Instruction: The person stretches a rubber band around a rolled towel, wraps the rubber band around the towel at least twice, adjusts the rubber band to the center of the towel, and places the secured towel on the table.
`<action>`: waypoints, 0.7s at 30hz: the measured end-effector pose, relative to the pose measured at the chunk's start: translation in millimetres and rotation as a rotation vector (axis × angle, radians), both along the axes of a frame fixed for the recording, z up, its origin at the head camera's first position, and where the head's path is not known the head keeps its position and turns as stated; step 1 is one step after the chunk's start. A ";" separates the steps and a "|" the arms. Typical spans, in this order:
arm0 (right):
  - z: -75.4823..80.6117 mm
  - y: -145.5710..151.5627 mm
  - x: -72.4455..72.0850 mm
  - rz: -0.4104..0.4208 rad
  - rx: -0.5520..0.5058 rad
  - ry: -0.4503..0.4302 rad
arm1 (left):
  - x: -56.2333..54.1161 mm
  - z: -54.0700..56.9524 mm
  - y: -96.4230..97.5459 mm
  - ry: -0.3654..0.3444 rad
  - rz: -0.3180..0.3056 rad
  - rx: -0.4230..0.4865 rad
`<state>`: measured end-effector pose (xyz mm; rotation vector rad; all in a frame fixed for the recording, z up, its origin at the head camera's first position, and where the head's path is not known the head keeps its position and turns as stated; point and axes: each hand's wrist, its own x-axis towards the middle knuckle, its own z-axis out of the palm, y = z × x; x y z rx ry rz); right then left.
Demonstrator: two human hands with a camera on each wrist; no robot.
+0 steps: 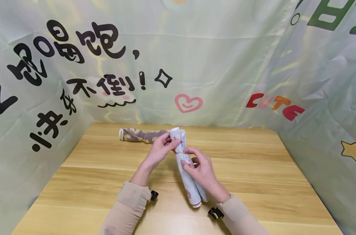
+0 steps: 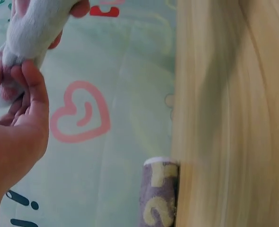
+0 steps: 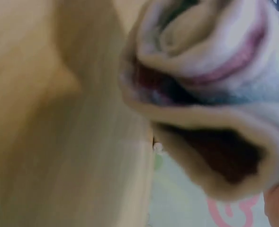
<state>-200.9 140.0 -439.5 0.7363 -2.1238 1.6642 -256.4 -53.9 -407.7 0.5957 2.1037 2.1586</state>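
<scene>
A light blue rolled towel (image 1: 188,184) with pinkish patches is held up in front of me, slanting down toward the right. A thin yellowish band (image 1: 180,153) cinches it around the middle. My left hand (image 1: 158,150) pinches the towel above the band, thumb across its front. On the other side, my right hand (image 1: 203,168) grips it, index finger right at the band and thumb a little below. The right wrist view looks into the towel's layered, open end (image 3: 215,113). Fingers of both hands are partly hidden behind the roll.
Near the back edge of the wooden table (image 1: 248,163) lies a second rolled towel (image 1: 133,135), purple-brown with a pale yellow pattern, left of the hands. A printed fabric curtain (image 1: 219,65) stands around the table's back and sides.
</scene>
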 end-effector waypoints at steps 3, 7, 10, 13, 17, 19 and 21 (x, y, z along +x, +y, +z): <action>-1.5 -1.8 0.7 -0.015 -0.007 -0.004 | 1.2 0.5 3.4 0.010 0.036 0.016; -2.8 -3.1 0.8 -0.040 -0.012 0.012 | 1.6 0.5 5.9 0.013 0.059 0.030; -3.9 -3.4 0.8 -0.056 -0.014 0.030 | 1.5 0.0 6.6 0.014 0.063 0.032; -5.2 -3.8 1.0 -0.060 -0.023 0.044 | 1.8 -0.1 6.8 0.011 0.065 0.028; -5.7 -4.8 1.8 -0.062 -0.026 0.042 | 2.4 0.2 6.5 0.009 0.061 0.023; -5.0 -5.5 2.4 -0.069 -0.023 0.035 | 2.5 0.3 6.1 0.007 0.057 0.022; -4.5 -6.7 2.7 -0.075 -0.021 0.029 | 2.6 0.6 5.7 0.005 0.053 0.021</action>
